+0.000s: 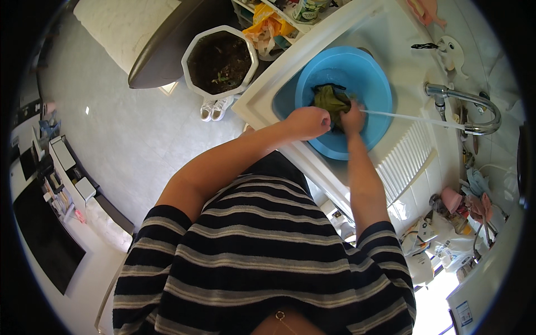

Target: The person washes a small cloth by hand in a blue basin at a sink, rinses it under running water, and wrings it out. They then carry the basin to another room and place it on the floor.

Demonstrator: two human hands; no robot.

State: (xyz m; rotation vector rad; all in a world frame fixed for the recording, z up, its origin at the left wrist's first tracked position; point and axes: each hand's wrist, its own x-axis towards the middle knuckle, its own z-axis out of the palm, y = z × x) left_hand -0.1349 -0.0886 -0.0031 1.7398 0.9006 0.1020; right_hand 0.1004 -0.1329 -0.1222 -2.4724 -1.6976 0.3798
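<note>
A light-blue plastic basin [379, 75] stands in a white sink [259, 94], with some water in it. Inside lies a wet olive-green cloth [328, 98] with black trim, its folds bunched up. My right hand [354, 117] reaches into the basin and grips the cloth's right side; it is slightly blurred. My left hand [307, 123] is curled into a loose fist over the basin's near-left rim, beside the cloth. No cloth shows within that fist. From a curved chrome faucet [488, 113] at the right, a stream of water [406, 116] runs into the basin near my right hand.
A ribbed washboard slope [406, 161] forms the sink's right side. Left of the sink are an octagonal white planter [188, 69] with soil and a pair of white shoes [215, 108]. A shelf [289, 19] stands behind. Several plastic bags [444, 243] sit at lower right.
</note>
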